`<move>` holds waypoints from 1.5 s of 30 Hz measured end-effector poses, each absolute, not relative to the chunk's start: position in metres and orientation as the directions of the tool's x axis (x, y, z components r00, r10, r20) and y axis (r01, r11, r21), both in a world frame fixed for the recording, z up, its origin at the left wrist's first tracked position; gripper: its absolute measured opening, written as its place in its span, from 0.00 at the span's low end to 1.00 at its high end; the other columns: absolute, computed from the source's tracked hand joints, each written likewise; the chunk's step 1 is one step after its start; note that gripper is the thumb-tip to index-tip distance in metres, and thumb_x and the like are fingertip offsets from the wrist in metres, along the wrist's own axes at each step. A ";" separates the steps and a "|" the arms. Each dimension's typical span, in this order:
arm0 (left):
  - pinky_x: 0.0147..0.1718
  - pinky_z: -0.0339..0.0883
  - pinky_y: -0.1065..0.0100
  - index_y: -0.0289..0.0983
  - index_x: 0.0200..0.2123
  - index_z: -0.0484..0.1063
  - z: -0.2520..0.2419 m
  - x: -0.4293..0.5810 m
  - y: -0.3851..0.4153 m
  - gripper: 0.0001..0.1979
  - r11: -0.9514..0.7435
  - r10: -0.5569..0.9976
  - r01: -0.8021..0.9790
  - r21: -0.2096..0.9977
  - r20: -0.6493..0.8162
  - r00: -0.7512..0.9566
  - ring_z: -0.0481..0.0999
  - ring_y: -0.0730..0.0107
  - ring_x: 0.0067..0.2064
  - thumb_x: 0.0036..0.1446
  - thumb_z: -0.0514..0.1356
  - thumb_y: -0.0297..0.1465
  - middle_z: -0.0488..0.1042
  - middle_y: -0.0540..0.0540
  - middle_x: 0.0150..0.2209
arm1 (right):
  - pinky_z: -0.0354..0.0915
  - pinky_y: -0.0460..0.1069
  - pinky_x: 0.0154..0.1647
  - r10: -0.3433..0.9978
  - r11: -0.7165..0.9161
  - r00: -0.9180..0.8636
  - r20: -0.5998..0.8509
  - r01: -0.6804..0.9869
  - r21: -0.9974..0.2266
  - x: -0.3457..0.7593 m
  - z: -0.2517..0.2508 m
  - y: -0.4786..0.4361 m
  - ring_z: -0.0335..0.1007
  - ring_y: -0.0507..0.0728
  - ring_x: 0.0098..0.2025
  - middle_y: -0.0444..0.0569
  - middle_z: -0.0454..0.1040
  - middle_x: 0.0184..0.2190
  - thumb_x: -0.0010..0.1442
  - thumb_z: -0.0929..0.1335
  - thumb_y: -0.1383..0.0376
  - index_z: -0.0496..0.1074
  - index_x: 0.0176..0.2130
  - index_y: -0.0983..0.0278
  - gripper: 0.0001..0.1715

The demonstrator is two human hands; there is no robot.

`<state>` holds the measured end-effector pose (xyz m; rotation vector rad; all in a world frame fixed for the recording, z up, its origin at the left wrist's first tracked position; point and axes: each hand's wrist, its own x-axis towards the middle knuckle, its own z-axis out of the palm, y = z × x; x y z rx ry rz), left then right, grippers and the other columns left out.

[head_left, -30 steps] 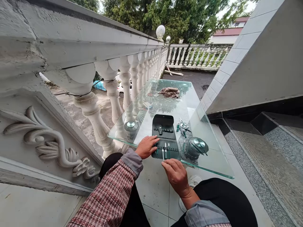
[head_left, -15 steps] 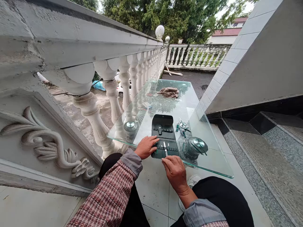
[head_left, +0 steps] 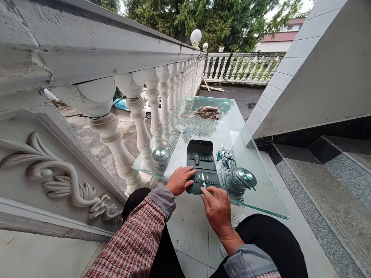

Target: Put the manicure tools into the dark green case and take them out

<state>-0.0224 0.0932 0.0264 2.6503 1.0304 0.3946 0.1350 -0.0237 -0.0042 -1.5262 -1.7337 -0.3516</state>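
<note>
An open black tool case [head_left: 200,158] lies on a glass table [head_left: 261,197] in front of me. My left hand [head_left: 180,180] rests flat on the case's near left edge, fingers stretched out. My right hand [head_left: 216,206] is at the case's near edge with its fingers pinched on a thin metal tool [head_left: 203,179] that lies among the case's slots. Other small tools sit in the row beside it.
Loose green-handled tools [head_left: 224,156] lie right of the case, above a round metal table foot [head_left: 242,178]. A crumpled cloth [head_left: 207,112] sits at the far end. A white balustrade [head_left: 139,112] runs along the left; a tiled wall and steps rise on the right.
My right hand has moved forward toward the case, pushing the thin tool further up into the slot row. My left hand has stayed on the case.
</note>
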 end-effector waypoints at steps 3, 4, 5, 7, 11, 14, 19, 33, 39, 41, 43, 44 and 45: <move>0.61 0.47 0.55 0.40 0.59 0.57 0.026 -0.022 0.094 0.23 -0.711 0.686 0.611 0.347 0.154 0.711 0.56 0.62 0.62 0.60 0.55 0.32 0.57 0.44 0.62 | 0.55 0.54 0.49 0.637 0.203 0.177 0.750 0.900 -0.385 0.145 -0.002 -0.027 0.59 0.58 0.46 0.52 0.68 0.41 0.63 0.61 0.63 0.71 0.47 0.63 0.16; 0.61 0.47 0.55 0.40 0.59 0.57 0.026 -0.022 0.094 0.23 -0.711 0.686 0.611 0.348 0.155 0.710 0.56 0.62 0.62 0.60 0.56 0.32 0.57 0.44 0.62 | 0.55 0.55 0.50 0.614 0.194 0.219 0.758 0.890 -0.414 0.147 -0.002 -0.028 0.60 0.58 0.46 0.52 0.68 0.42 0.63 0.60 0.63 0.70 0.48 0.63 0.16; 0.61 0.47 0.55 0.40 0.59 0.57 0.026 -0.022 0.094 0.23 -0.710 0.687 0.611 0.350 0.156 0.709 0.57 0.61 0.62 0.60 0.56 0.32 0.57 0.44 0.62 | 0.55 0.55 0.51 0.603 0.192 0.239 0.761 0.882 -0.430 0.149 -0.003 -0.029 0.60 0.58 0.47 0.52 0.68 0.42 0.63 0.60 0.64 0.70 0.48 0.64 0.16; 0.60 0.47 0.54 0.40 0.59 0.58 0.025 -0.022 0.094 0.23 -0.709 0.689 0.612 0.351 0.158 0.707 0.57 0.61 0.61 0.60 0.56 0.32 0.57 0.43 0.62 | 0.55 0.55 0.51 0.620 0.212 0.207 0.757 0.884 -0.416 0.150 -0.005 -0.031 0.60 0.58 0.47 0.52 0.68 0.42 0.63 0.60 0.64 0.70 0.47 0.63 0.16; 0.61 0.47 0.54 0.40 0.59 0.57 0.023 -0.022 0.094 0.23 -0.711 0.689 0.612 0.346 0.166 0.706 0.57 0.61 0.61 0.60 0.56 0.32 0.57 0.44 0.62 | 0.55 0.56 0.52 0.709 0.261 -0.001 0.705 0.929 -0.261 0.141 -0.012 -0.034 0.58 0.60 0.52 0.53 0.67 0.46 0.62 0.61 0.63 0.71 0.47 0.62 0.15; 0.61 0.47 0.54 0.40 0.59 0.57 0.022 -0.023 0.095 0.23 -0.716 0.685 0.610 0.338 0.170 0.709 0.57 0.61 0.61 0.60 0.55 0.32 0.57 0.44 0.62 | 0.55 0.57 0.52 0.736 0.248 -0.069 0.673 0.953 -0.173 0.134 -0.015 -0.033 0.57 0.62 0.53 0.54 0.67 0.48 0.62 0.61 0.63 0.71 0.47 0.62 0.16; 0.61 0.47 0.54 0.41 0.59 0.57 0.021 -0.023 0.095 0.23 -0.720 0.681 0.608 0.334 0.172 0.712 0.57 0.61 0.61 0.61 0.55 0.33 0.57 0.44 0.62 | 0.55 0.58 0.52 0.743 0.211 -0.067 0.666 0.968 -0.138 0.133 -0.016 -0.029 0.57 0.62 0.54 0.55 0.67 0.49 0.63 0.61 0.62 0.72 0.47 0.61 0.16; 0.61 0.47 0.55 0.40 0.59 0.57 0.022 -0.023 0.095 0.23 -0.725 0.675 0.602 0.334 0.176 0.716 0.57 0.61 0.62 0.61 0.55 0.33 0.57 0.44 0.62 | 0.56 0.59 0.53 0.734 0.110 0.098 0.672 0.959 -0.260 0.147 -0.021 -0.028 0.55 0.62 0.55 0.55 0.65 0.51 0.63 0.59 0.59 0.66 0.53 0.61 0.21; 0.61 0.48 0.54 0.42 0.59 0.57 0.021 -0.023 0.096 0.23 -0.725 0.675 0.600 0.337 0.176 0.717 0.57 0.60 0.62 0.61 0.55 0.33 0.57 0.44 0.62 | 0.54 0.59 0.54 0.771 0.113 0.020 0.637 0.979 -0.168 0.144 -0.022 -0.031 0.55 0.62 0.55 0.54 0.66 0.49 0.63 0.60 0.61 0.69 0.50 0.60 0.18; 0.61 0.47 0.53 0.42 0.59 0.57 0.021 -0.024 0.096 0.23 -0.726 0.674 0.599 0.337 0.174 0.718 0.56 0.60 0.62 0.61 0.54 0.33 0.57 0.44 0.62 | 0.54 0.59 0.55 0.770 0.121 -0.005 0.639 0.983 -0.139 0.143 -0.022 -0.031 0.55 0.62 0.55 0.54 0.67 0.49 0.62 0.61 0.62 0.69 0.50 0.61 0.18; 0.61 0.47 0.52 0.42 0.59 0.56 0.022 -0.024 0.095 0.23 -0.727 0.673 0.599 0.337 0.172 0.720 0.56 0.59 0.62 0.62 0.54 0.34 0.56 0.44 0.62 | 0.53 0.59 0.55 0.774 0.130 -0.028 0.633 0.985 -0.115 0.143 -0.022 -0.030 0.55 0.62 0.55 0.55 0.67 0.49 0.62 0.61 0.62 0.69 0.50 0.63 0.18; 0.61 0.46 0.52 0.42 0.59 0.56 0.022 -0.024 0.095 0.23 -0.727 0.672 0.598 0.337 0.171 0.721 0.56 0.60 0.62 0.62 0.54 0.34 0.56 0.44 0.62 | 0.53 0.59 0.55 0.775 0.133 -0.031 0.632 0.984 -0.114 0.144 -0.022 -0.030 0.56 0.62 0.55 0.55 0.67 0.49 0.62 0.61 0.62 0.69 0.50 0.63 0.18; 0.61 0.46 0.52 0.41 0.59 0.56 0.022 -0.024 0.095 0.23 -0.727 0.672 0.598 0.338 0.169 0.721 0.55 0.60 0.62 0.62 0.54 0.34 0.56 0.44 0.62 | 0.54 0.59 0.54 0.773 0.134 -0.024 0.634 0.983 -0.126 0.144 -0.022 -0.029 0.56 0.62 0.54 0.55 0.67 0.49 0.62 0.61 0.61 0.68 0.50 0.63 0.18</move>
